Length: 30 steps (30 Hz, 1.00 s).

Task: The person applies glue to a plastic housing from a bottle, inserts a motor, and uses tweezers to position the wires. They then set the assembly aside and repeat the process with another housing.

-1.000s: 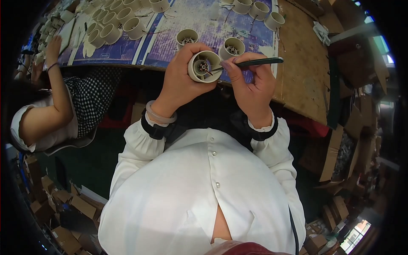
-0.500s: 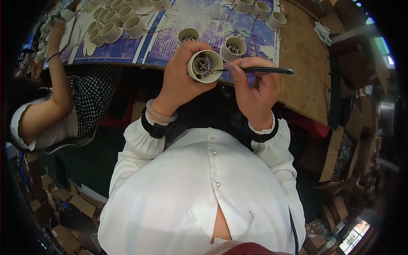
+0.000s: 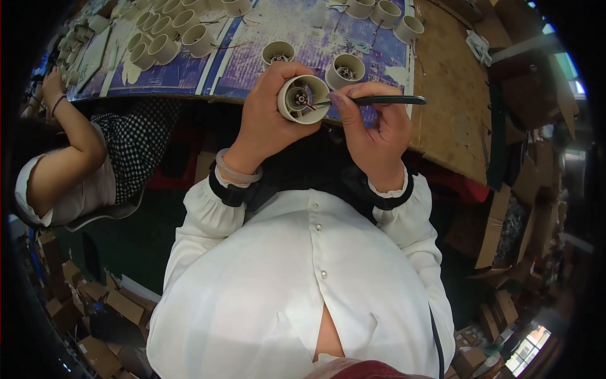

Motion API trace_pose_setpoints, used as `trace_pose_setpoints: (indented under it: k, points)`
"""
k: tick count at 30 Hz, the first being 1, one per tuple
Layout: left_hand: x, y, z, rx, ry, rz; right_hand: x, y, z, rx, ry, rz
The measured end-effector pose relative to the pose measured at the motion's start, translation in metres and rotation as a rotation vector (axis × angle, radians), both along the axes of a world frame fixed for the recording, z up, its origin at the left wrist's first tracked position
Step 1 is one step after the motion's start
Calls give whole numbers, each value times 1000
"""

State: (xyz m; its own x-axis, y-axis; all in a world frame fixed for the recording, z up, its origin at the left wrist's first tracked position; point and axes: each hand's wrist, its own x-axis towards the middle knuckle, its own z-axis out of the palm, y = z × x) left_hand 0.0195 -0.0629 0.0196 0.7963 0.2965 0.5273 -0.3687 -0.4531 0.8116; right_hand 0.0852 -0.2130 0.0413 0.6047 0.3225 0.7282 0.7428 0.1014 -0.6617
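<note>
My left hand [image 3: 270, 107] is wrapped round a cream cylindrical housing [image 3: 317, 88], tilted so its open end faces me. Inside sits a small round motor part with copper-coloured windings [image 3: 300, 98] and short wires. A slim, dark, tweezers-like tool [image 3: 391, 100] is pinched between the thumb and fingers of my right hand [image 3: 379, 126]. Its thin tip reaches into the housing beside the motor part, close to a wire; whether it grips the wire I cannot tell. Just beyond my hands, two similar housings, one behind [image 3: 278, 52] and one to the right [image 3: 346, 68], stand on the table.
Several more housings [image 3: 163, 47] crowd the table's far left, some with wires trailing; others [image 3: 386, 14] stand at the far right. A worn blue-and-white sheet [image 3: 252, 69] covers the tabletop beside bare brown board [image 3: 442, 120]. A co-worker [image 3: 82, 151] sits at left. Cardboard boxes [image 3: 492, 227] flank me.
My right hand and the tool have shifted slightly left, the tip staying inside the housing. My left hand is nearly still. The co-worker's raised hand has come down and left.
</note>
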Motion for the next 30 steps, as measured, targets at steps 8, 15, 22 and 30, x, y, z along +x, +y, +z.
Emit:
trace_pose_setpoints:
  k: [8,15,22,30]
  points:
    - [1,0,-2,8,5,-3,1,-5,3,-155,-59,15]
    - [2,-1,-1,28,-39,-1,0,-6,4,-174,-54,10]
    - [2,0,0,50,-68,-11,0,0,1,-7,-23,-19]
    - [1,0,1,68,-55,11,1,-7,4,-143,-99,33]
